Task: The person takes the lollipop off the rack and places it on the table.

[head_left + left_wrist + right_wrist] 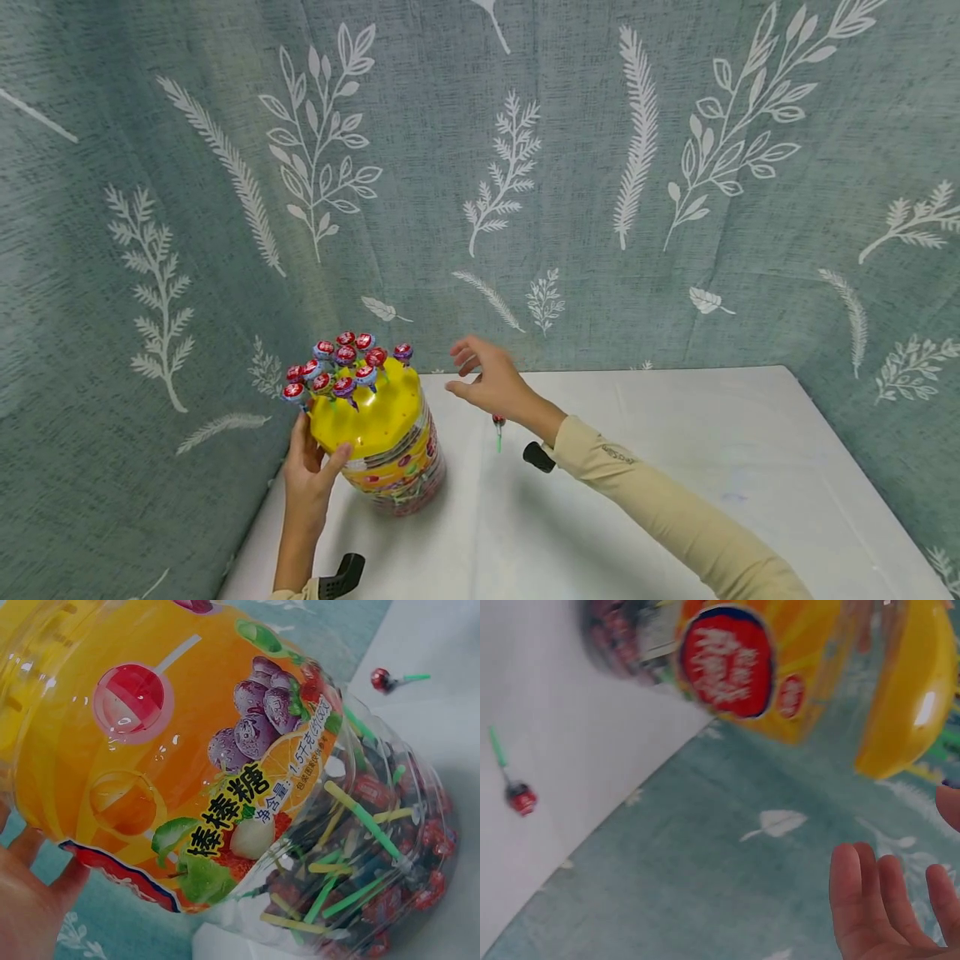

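A clear plastic lollipop jar (401,471) with a fruit-printed label stands on the table at left. Several wrapped lollipops (346,355) in red, blue and purple stick up from its yellow lid (378,421). My left hand (306,483) holds the jar near its top, thumb at the lid's edge and fingers round the far left side. More lollipops with green and yellow sticks (367,817) lie inside, seen in the left wrist view. To the right of the jar, my right hand (495,385) hovers with nothing in it, fingers loosely bent.
One loose lollipop (498,423) with a green stick lies on the white table (645,433), right of the jar and below my right hand. A green leaf-patterned curtain (450,167) surrounds the table at the back and sides.
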{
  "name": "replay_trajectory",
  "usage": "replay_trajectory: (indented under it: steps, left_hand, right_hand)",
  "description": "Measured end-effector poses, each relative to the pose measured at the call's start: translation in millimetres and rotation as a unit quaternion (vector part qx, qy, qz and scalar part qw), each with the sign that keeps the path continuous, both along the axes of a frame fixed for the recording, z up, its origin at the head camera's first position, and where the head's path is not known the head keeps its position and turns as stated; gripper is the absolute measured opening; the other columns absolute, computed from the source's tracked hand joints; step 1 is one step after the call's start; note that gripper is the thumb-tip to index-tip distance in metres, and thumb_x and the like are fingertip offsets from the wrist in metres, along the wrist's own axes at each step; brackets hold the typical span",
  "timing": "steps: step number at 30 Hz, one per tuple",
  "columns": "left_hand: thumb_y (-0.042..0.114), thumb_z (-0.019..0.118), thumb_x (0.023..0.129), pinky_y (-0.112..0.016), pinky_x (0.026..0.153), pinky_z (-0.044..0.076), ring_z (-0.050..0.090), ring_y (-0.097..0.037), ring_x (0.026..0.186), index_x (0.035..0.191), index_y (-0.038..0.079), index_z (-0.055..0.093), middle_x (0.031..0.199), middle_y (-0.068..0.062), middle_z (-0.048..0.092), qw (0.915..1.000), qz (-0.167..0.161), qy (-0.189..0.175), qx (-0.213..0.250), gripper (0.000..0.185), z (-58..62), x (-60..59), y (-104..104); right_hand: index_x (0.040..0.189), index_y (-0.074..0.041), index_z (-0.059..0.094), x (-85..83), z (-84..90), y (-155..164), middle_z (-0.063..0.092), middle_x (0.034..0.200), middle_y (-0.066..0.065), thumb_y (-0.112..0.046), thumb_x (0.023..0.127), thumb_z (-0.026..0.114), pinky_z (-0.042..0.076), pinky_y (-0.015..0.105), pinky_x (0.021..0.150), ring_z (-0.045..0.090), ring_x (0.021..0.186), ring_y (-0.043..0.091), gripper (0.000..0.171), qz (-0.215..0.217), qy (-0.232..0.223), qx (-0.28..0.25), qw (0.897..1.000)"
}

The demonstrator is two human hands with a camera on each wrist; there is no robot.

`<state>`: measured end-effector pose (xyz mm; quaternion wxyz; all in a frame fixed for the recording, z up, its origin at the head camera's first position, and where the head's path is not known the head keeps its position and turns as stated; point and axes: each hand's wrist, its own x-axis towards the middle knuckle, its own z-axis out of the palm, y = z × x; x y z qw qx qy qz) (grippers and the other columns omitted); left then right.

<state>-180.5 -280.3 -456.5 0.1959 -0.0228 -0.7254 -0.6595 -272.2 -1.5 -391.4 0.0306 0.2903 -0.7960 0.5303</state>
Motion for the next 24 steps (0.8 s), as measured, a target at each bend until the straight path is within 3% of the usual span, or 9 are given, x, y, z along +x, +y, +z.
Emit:
replay_trajectory:
  steps: [6, 15, 24]
  left_hand:
    - [-0.002, 0.059, 0.088, -0.013, 0.093, 0.04, 0.039, -0.015, 0.125, 0.15, 0.024, 0.022, 0.15, -0.005, 0.031, 0.9999, -0.002, -0.013, 0.001, 0.077, -1.0, 0.2, 0]
    - [-0.001, 0.06, 0.088, -0.013, 0.093, 0.039, 0.038, -0.014, 0.127, 0.15, 0.023, 0.021, 0.15, -0.005, 0.031, 0.9999, 0.002, -0.015, -0.005, 0.078, -1.7, 0.6, 0]
    - [-0.001, 0.06, 0.087, -0.014, 0.094, 0.038, 0.039, -0.014, 0.126, 0.15, 0.023, 0.022, 0.15, -0.005, 0.032, 0.9999, 0.011, -0.011, -0.005, 0.078, -1.3, 1.3, 0]
  right_hand:
    - [0.117, -0.008, 0.053, 3.6, 10.3, -17, 0.058, 0.105, 0.008, -0.008, 0.083, 0.071, 0.052, 0.024, 0.07, 0.061, 0.093, 0.026, 0.039, 0.02, 0.024, -0.018, 0.999]
    - [0.119, -0.004, 0.05, -0.5, 12.2, -42, 0.058, 0.105, 0.016, -0.001, 0.083, 0.069, 0.051, 0.024, 0.07, 0.061, 0.092, 0.032, 0.041, 0.02, 0.047, -0.058, 0.997]
    - [0.113, -0.007, 0.052, -5.7, -1.4, -64, 0.065, 0.092, 0.006, 0.002, 0.085, 0.063, 0.052, 0.027, 0.068, 0.061, 0.081, 0.013, 0.031, -0.006, 0.078, -0.081, 0.994]
